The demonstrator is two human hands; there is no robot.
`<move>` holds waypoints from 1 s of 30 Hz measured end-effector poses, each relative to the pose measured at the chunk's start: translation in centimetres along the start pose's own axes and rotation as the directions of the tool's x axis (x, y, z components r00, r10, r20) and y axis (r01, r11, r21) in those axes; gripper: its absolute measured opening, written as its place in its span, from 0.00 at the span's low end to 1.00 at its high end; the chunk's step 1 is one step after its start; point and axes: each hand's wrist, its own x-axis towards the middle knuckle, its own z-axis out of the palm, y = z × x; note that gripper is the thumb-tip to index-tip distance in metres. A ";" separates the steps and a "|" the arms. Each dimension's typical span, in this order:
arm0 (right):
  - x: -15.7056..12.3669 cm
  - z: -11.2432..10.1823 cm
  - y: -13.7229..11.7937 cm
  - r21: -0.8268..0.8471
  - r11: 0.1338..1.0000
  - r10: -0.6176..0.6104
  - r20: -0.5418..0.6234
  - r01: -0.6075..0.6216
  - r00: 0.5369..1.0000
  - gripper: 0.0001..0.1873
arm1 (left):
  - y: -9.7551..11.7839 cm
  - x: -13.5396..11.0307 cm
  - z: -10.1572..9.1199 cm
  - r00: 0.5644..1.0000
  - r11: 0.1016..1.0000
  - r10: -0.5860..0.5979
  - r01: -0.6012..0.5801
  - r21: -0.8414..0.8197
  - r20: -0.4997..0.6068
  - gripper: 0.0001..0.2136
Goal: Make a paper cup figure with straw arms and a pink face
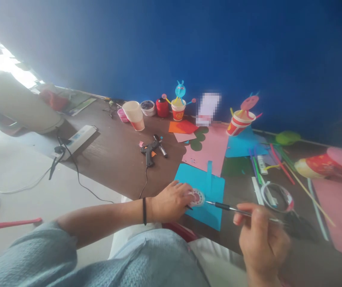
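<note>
My left hand lies over the blue paper sheet, its fingers closed on a round white disc with a holed rim and a reddish centre. A small dark tip pokes out below those fingers; what it belongs to is hidden. To the right, my right hand grips a pen with a dark grip section. The pen's tip points left, close to the disc's edge and above the paper. A narrow blue strip runs across the sheet's upper part.
A black glue gun and marker lie left of the sheet. Decorated paper cups and stacked cups stand behind. Rightward are pipe cleaners and a tape roll. A power strip sits left.
</note>
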 end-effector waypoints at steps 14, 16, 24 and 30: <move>-0.8 0.3 -1.7 0.086 0.989 -0.130 0.100 0.121 0.987 0.17 | 2.1 1.7 -2.3 0.997 0.914 -0.076 0.070 -0.399 0.002 0.10; -0.7 0.2 -1.4 0.084 0.985 -0.160 0.163 0.148 0.974 0.16 | 2.4 1.7 -2.2 0.997 0.932 -0.076 0.074 -0.356 0.008 0.10; -2.2 0.8 -0.9 0.167 0.982 -0.139 0.293 0.092 0.946 0.15 | 3.7 1.9 -1.3 0.980 0.956 -0.197 0.187 -0.224 -0.023 0.11; -3.4 2.2 -0.8 0.191 0.981 0.009 0.131 -0.034 0.991 0.20 | 4.4 2.1 -0.7 0.968 0.946 -0.248 0.236 -0.223 -0.029 0.13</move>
